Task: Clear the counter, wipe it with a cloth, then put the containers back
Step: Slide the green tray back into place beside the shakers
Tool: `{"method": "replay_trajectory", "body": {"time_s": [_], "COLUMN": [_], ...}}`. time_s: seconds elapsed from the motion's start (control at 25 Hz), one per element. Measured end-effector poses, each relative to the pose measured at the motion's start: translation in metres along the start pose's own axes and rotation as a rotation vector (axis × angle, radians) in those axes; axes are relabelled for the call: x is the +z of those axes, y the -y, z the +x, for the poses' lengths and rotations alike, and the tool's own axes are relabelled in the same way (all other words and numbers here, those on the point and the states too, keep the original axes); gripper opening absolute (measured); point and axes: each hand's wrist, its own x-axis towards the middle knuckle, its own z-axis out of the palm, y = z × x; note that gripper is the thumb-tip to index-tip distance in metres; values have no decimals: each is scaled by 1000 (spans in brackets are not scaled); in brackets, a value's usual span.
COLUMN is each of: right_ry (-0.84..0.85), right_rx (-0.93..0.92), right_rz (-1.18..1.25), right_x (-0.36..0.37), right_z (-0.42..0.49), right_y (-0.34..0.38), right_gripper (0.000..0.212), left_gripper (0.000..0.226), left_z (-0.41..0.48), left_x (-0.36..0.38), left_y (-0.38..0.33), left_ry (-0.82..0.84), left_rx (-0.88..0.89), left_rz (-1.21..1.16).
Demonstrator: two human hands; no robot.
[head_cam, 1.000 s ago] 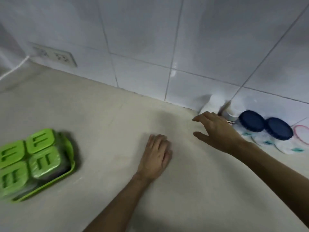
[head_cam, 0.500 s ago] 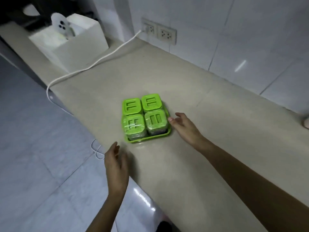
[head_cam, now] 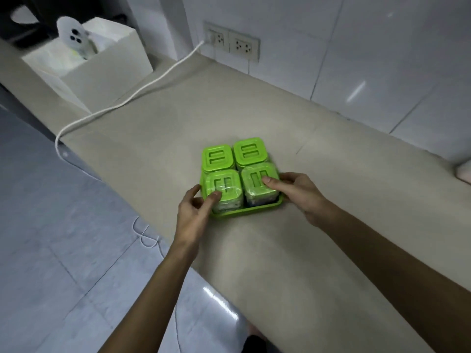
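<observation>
A green tray [head_cam: 251, 212] holds several square containers with green lids [head_cam: 232, 159] near the front edge of the beige counter [head_cam: 318, 225]. My left hand [head_cam: 195, 210] grips the tray's left side, thumb resting on the near-left container. My right hand [head_cam: 298, 192] grips the right side, thumb lying on the near-right lid. The tray rests on the counter. No cloth is in view.
A white box [head_cam: 102, 70] with a white phone [head_cam: 75, 40] in it stands at the counter's far left. A white cable [head_cam: 132, 95] runs from the wall socket [head_cam: 216, 38] across the counter and over its edge. A pale object [head_cam: 463, 171] peeks in at the right edge.
The view has swung left from the blue-lidded jars to the green tray. Both hands have moved onto the tray; half a second ago the left hand hung off the counter edge.
</observation>
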Motion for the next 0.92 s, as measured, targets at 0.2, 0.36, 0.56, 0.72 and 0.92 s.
{"method": "replay_trajectory", "body": {"time_s": [0.2, 0.36, 0.56, 0.72, 0.92], "right_ry": [-214, -403, -578, -641, -679], "right_rx": [-32, -20, -9, -45, -25], "right_rz": [83, 94, 137, 174, 192], "right_x": [-103, -188, -249, -278, -300], "right_z": [-41, -64, -74, -68, -56], "right_y": [-17, -33, -50, -54, -59], "right_gripper": [41, 42, 21, 28, 32], "left_gripper": [53, 50, 47, 40, 38], "left_z": [-4, -4, -4, -5, 2], "left_x": [94, 202, 292, 337, 365], "left_y": [-36, -57, -68, -75, -76], "left_ry": [263, 476, 591, 624, 643], "left_rx": [131, 174, 224, 321, 351], "left_rz": [51, 151, 238, 382, 452]}}
